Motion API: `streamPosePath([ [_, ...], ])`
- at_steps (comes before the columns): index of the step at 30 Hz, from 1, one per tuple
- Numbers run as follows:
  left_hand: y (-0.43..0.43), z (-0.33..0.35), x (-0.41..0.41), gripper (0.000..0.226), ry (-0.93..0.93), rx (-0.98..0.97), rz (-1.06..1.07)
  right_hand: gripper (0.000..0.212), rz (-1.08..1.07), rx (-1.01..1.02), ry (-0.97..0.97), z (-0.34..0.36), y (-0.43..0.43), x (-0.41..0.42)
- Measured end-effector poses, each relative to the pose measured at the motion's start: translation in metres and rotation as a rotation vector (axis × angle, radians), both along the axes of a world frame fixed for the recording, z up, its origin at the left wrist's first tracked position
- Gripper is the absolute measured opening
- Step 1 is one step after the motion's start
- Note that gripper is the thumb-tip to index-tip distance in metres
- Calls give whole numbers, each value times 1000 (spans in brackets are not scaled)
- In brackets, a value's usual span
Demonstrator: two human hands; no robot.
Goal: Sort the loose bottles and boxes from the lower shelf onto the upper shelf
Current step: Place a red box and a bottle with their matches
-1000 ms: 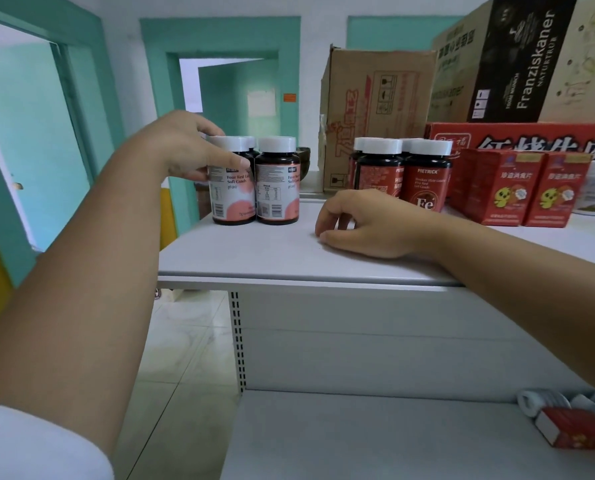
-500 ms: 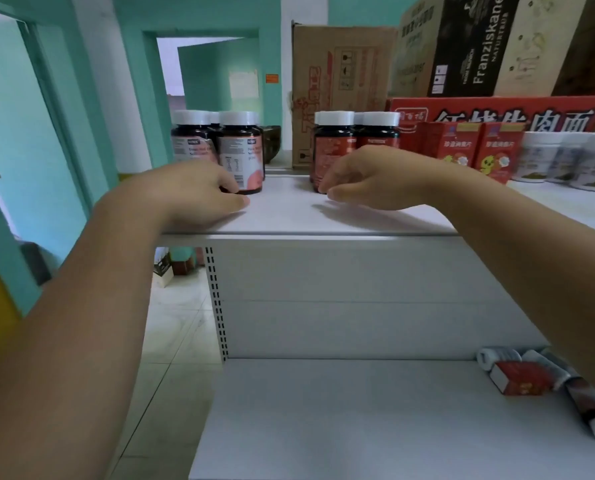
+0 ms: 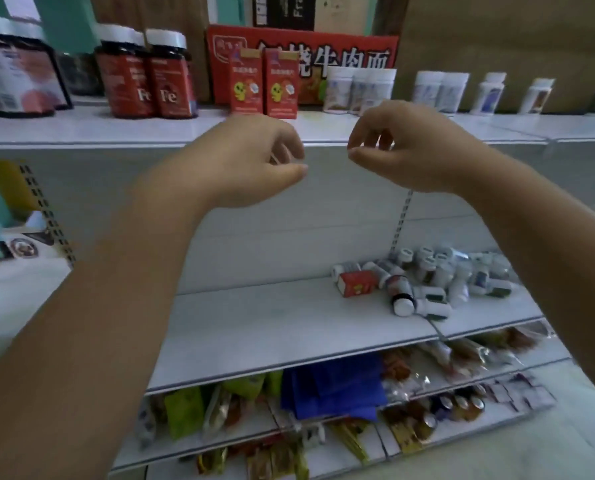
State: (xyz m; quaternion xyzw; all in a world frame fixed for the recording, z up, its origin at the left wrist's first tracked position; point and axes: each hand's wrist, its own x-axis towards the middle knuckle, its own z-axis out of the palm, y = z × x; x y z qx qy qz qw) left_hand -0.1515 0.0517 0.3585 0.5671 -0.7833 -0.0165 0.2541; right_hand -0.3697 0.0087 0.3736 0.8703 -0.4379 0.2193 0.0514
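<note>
Right now both hands hang empty in front of the upper shelf's (image 3: 116, 128) front edge, close together and about level. The left hand (image 3: 251, 161) has its fingers loosely curled with the thumb pointing toward the other hand; the right hand (image 3: 403, 150) droops from a raised wrist, fingers relaxed and slightly spread. Neither holds anything, though motion blur softens the fingertips.

What matters for the next reach is that the work lies below and to the right of both hands. The heap of loose bottles (image 3: 438, 282) sits on the lower shelf (image 3: 272, 327), almost straight beneath the right hand and well off to the right of the left one. So the right hand looks the nearer of the two.

The bottles lie on their sides, pointing every which way. A red box (image 3: 356, 284) lies flat at the heap's left edge, touching it, its long side running roughly left to right. A matching pair of red boxes (image 3: 263, 86) stands upright just beyond the left hand.
</note>
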Motion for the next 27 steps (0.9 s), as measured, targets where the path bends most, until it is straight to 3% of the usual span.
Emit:
streamPosePath([
  [6,-32,-73,-94,31,-77,182,-39,16,-140,134,54,-61,5,-108],
  [13,-95,-168,-135,30,-78,397,18,26,-326,366,56,-159,-39,-186],
  [22,-217,-260,-161,31,-63,462,50,42,-418,625,129,-287,-157,-220],
  [27,-279,-308,-180,35,-72,480,20,56,-346,594,230,-350,-225,-214],
])
